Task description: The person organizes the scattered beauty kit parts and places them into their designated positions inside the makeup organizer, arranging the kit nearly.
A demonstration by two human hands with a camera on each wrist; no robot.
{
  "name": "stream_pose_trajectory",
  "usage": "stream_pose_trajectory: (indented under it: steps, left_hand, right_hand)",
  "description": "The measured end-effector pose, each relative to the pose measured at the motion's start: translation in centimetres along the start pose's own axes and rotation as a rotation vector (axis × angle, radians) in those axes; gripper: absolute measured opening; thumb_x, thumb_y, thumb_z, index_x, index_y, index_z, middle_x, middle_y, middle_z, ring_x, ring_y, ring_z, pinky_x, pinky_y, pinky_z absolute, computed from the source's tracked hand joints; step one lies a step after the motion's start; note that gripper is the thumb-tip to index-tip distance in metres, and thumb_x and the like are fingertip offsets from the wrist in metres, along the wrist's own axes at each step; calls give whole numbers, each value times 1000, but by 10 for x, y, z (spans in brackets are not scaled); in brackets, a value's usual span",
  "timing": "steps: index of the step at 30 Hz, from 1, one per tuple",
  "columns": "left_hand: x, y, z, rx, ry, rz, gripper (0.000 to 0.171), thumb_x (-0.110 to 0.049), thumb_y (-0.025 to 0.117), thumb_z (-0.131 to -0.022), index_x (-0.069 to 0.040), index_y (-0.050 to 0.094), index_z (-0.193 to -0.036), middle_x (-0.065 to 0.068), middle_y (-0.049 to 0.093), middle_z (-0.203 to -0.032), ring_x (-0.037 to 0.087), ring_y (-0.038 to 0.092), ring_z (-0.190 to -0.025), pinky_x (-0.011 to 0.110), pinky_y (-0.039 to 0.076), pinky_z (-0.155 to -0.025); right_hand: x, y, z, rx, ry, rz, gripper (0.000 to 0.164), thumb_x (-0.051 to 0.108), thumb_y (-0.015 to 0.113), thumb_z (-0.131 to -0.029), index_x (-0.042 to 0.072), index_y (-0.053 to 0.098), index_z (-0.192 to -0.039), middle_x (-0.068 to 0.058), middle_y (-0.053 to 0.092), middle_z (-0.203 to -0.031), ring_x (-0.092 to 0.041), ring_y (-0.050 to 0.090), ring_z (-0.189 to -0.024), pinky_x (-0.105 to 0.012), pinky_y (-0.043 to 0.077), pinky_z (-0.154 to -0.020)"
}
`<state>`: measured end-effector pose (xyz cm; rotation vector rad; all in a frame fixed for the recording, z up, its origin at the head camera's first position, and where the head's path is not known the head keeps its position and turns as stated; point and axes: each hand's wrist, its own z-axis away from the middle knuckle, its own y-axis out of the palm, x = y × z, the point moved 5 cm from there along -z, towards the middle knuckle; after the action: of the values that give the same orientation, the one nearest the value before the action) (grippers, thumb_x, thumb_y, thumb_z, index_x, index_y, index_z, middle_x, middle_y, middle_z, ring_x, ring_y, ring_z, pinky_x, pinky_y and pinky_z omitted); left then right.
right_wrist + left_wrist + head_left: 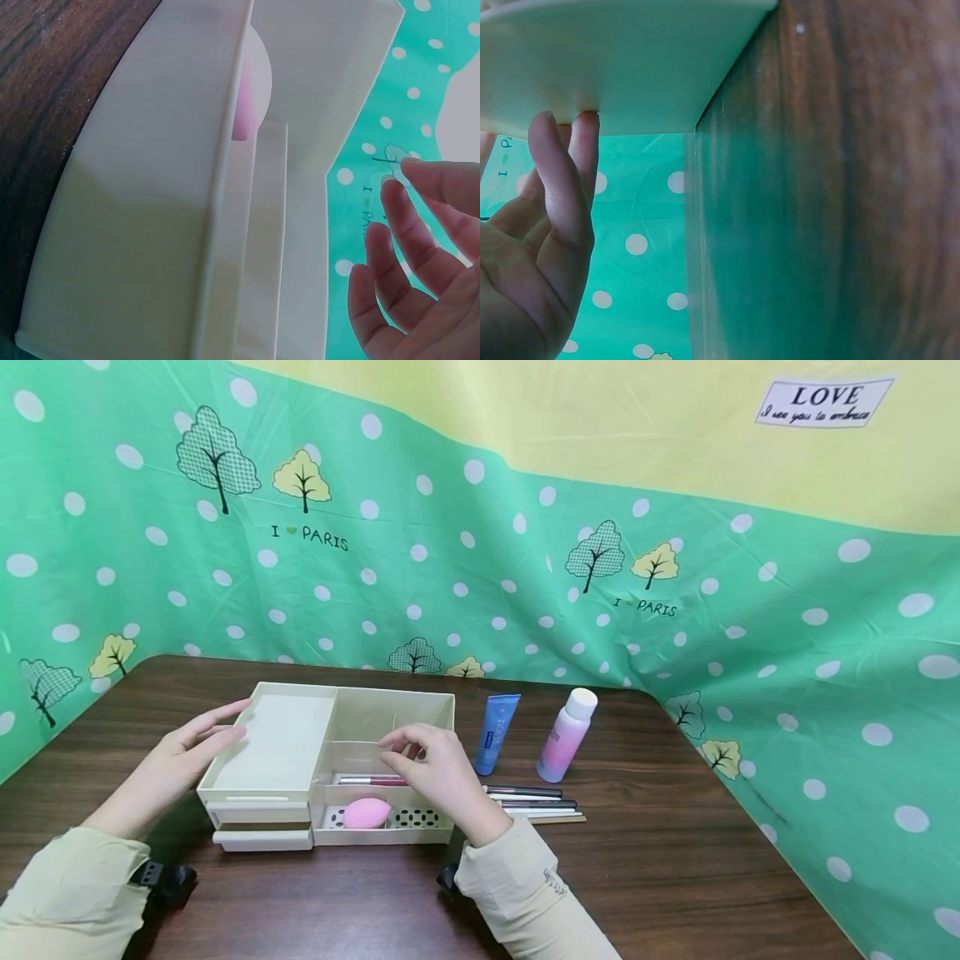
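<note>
A cream desktop organizer [283, 743] stands on the table, with a flat lid area over small drawers on its left and divided compartments on its right. My left hand [197, 745] rests its fingertips against the organizer's left side; the left wrist view shows these fingers [585, 154] fairly straight at the wall. Over the right compartments hovers my right hand [435, 768], fingers loosely bent, holding nothing. A makeup brush [367, 781] with a pinkish handle lies in the middle compartment, partly hidden by that hand. In the front compartment sits a pink makeup sponge [367, 813].
Right of the organizer stand a blue tube [497, 735] and a pink-and-purple bottle [567, 737] with a white cap. Several makeup brushes [540, 804] lie in front of them on the dark wooden table [675, 877]. A green polka-dot curtain [450, 552] hangs behind.
</note>
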<state>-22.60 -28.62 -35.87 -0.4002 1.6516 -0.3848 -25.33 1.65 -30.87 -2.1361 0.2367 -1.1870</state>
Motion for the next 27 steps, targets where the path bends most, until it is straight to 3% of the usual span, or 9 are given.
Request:
stream_pose_trajectory:
  steps: [8,17,27]
  left_hand:
    - [0,0,0,-7,2,-18,57,-41,48,-104,-20,34,-156,-8,56,-116,-8,56,-96,19,51,-75]
    - [0,0,0,7,-13,5,59,-41,48,-104,-20,32,-156,-16,57,-111,-6,59,-94,21,52,-75]
    - [0,0,0,2,-12,-28,58,-42,48,-104,-21,33,-156,1,57,-122,-9,56,-96,18,50,-75]
  right_hand:
    - [1,0,0,14,-11,-2,12,10,72,-90,5,75,-100,-5,70,-85,-11,58,-73,-18,47,-65]
    - [2,0,1,25,1,-3,13,12,72,-90,6,75,-101,-3,71,-86,-9,57,-74,-19,47,-67]
    - [2,-2,0,13,-15,-10,13,11,72,-90,4,75,-101,-5,70,-85,-10,57,-72,-19,48,-67]
